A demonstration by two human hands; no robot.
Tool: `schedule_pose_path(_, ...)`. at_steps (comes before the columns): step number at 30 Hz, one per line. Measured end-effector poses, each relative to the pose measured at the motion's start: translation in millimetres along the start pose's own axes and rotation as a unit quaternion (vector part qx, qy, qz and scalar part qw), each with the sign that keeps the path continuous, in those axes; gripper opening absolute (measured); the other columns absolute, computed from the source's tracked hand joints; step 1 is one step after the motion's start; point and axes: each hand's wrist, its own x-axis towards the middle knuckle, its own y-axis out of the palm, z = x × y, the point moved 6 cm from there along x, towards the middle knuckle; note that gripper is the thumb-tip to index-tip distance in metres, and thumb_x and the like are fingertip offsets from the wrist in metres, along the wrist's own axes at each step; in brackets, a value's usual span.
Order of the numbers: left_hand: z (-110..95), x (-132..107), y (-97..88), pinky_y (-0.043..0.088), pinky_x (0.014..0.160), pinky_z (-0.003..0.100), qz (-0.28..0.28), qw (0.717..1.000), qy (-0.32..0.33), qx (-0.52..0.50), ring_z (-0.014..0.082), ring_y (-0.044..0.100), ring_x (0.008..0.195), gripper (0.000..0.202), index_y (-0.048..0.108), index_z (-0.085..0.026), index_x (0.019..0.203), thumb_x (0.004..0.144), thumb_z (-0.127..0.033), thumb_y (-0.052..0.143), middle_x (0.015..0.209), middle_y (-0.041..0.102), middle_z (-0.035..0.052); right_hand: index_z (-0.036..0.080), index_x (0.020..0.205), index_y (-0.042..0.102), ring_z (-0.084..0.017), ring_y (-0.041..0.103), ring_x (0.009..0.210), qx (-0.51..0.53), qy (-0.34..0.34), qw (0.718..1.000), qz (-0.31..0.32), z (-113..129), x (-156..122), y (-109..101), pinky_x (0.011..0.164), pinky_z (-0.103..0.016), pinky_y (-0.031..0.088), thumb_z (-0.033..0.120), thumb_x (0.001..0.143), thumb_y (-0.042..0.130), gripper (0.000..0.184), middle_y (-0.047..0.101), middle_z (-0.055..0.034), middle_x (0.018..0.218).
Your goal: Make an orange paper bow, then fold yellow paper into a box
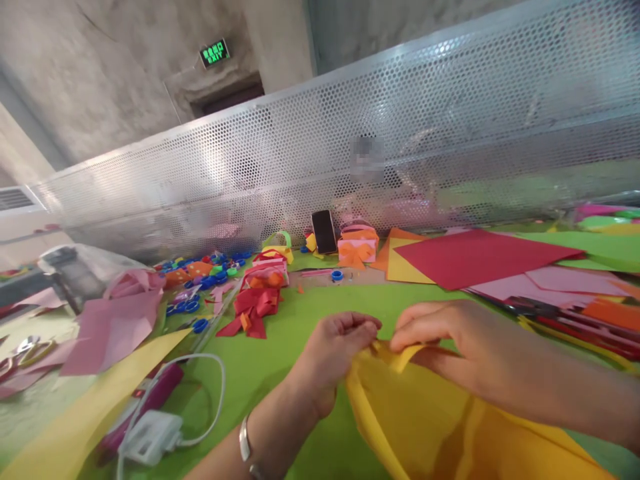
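A large yellow paper sheet [430, 427] lies folded in front of me on the green table cover [280, 360]. My left hand [333, 353] is closed in a pinch on the sheet's top corner, a metal bracelet on its wrist. My right hand [440, 333] pinches the same folded corner from the right, fingers pressed on the paper. The two hands nearly touch at the fold.
Red paper [475, 257], pink and orange sheets lie at the right. A black phone [324, 231] leans on the perforated metal screen [400, 147]. Small paper boxes [356, 247], red scraps [255, 307], blue rings, pink paper [115, 327] and a white charger with cable [150, 437] lie at left.
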Motion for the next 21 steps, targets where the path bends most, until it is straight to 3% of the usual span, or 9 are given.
schedule_pose_path(4,3.9,-0.3,3.5,0.039,0.054,0.021,0.026,1.000,-0.014,-0.005,0.0094,0.055,0.053,0.031,0.068,-0.014,0.076,0.052,-0.026,0.083,0.061,0.065,-0.0019,0.023,0.067,0.055,-0.016,0.056,0.053,-0.165,0.030,0.982,-0.087,-3.5,-1.7,-2.4,0.048,-0.028,0.028,0.021,0.079,0.052,0.012,0.061,0.0017,0.057)
schedule_pose_path(8,4.2,-3.6,7.8,0.042,0.060,0.023,0.055,0.998,-0.015,-0.008,0.0115,0.059,0.061,0.030,0.069,-0.013,0.076,0.053,-0.027,0.082,0.067,0.065,0.0004,0.024,0.066,0.048,-0.018,0.053,0.044,-0.312,-0.055,0.931,-0.184,9.6,-9.2,-0.9,0.045,-0.030,0.018,0.017,0.078,0.049,0.014,0.057,0.0007,0.053)
schedule_pose_path(12,9.5,-5.1,13.6,0.041,0.058,0.022,0.105,0.992,-0.063,-0.033,0.0103,0.057,0.058,0.026,0.066,-0.014,0.073,0.048,-0.016,0.072,0.065,0.061,-0.0018,0.023,0.069,0.050,-0.016,0.051,0.045,-0.325,-0.114,0.924,-0.165,18.8,-13.8,12.2,0.045,-0.031,0.022,0.007,0.073,0.054,0.018,0.056,0.0006,0.057)
schedule_pose_path(15,9.9,-5.3,14.0,0.038,0.053,0.021,0.100,0.991,-0.082,-0.036,0.0087,0.052,0.052,0.021,0.065,-0.014,0.068,0.047,-0.014,0.068,0.059,0.059,-0.0022,0.023,0.070,0.052,-0.014,0.050,0.045,-0.309,-0.128,0.929,-0.161,22.0,-14.7,14.1,0.046,-0.031,0.024,0.002,0.068,0.058,0.022,0.057,0.0012,0.058)
schedule_pose_path(17,5.8,-6.2,13.9,0.036,0.051,0.021,0.094,0.993,-0.065,-0.043,0.0079,0.050,0.050,0.017,0.064,-0.013,0.063,0.053,-0.024,0.074,0.056,0.058,-0.0017,0.023,0.068,0.051,-0.014,0.051,0.044,-0.306,-0.137,0.926,-0.171,23.7,-15.2,10.7,0.046,-0.031,0.023,0.001,0.067,0.057,0.023,0.056,0.0023,0.056)
schedule_pose_path(21,-5.1,-11.5,16.8,0.038,0.055,0.022,0.132,0.991,-0.003,-0.034,0.0099,0.052,0.056,0.051,0.066,-0.012,0.067,0.059,-0.061,0.078,0.059,0.058,0.0003,0.022,0.068,0.051,-0.014,0.052,0.044,-0.325,-0.145,0.918,-0.175,26.8,-14.2,5.4,0.046,-0.029,0.023,-0.002,0.066,0.051,0.024,0.057,0.0022,0.055)
